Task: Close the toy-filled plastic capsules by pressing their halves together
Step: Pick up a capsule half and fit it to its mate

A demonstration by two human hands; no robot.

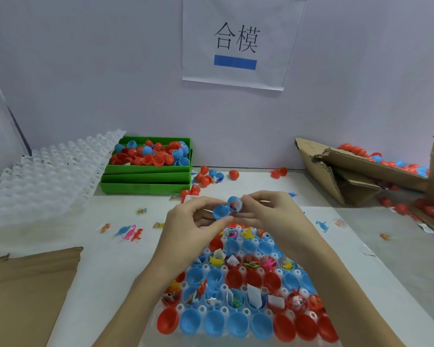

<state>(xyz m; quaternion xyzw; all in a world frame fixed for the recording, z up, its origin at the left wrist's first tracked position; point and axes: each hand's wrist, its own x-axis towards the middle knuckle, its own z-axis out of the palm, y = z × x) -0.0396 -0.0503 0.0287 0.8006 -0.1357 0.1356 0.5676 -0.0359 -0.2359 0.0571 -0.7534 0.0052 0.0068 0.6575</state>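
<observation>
Closest to me, a white plastic grid tray (pixel 238 246) is packed with red and blue capsule halves (some with little toys inside). Just above its far edge, the left hand (pixel 188 221) pinches an empty blue plastic capsule half (pixel 220 212), and the right hand (pixel 268 211) pinches the toy-filled blue half (pixel 234 204), the two touching. Further back sit stacked green plastic bins (pixel 145 176).

The capsule halves (pixel 221 212) are smooth, slightly glossy plastic in blue and red. The holding tray (pixel 238 279) beneath is translucent white plastic, as is the stack of spare trays (pixel 48 171). The green bins (pixel 145 179) are matt plastic. The torn box (pixel 348 171) is rough brown corrugated cardboard. The wall sign (pixel 241 41) is matt white paper. The tabletop (pixel 110 259) looks matt and pale.
</observation>
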